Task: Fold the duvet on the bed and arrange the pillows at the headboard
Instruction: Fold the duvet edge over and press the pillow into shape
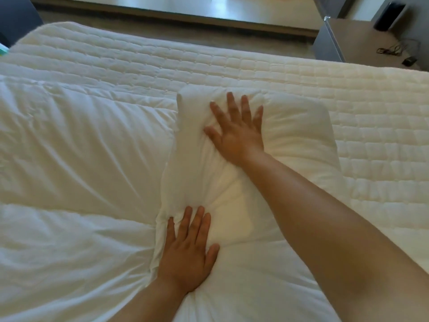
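Note:
A white pillow (290, 126) lies across the middle of the bed. My right hand (236, 133) presses flat on its far part, fingers spread. My left hand (188, 249) lies flat on the pillow's near left edge, fingers apart, where the fabric bunches. The white duvet (76, 170) covers the left half of the bed, wrinkled, its edge touching the pillow's left side. Neither hand grips anything.
The quilted mattress pad (348, 89) is bare at the far side and the right. Beyond the bed is a grey floor strip (162, 31). A grey nightstand (362, 40) with a black cable and a dark device stands at the far right.

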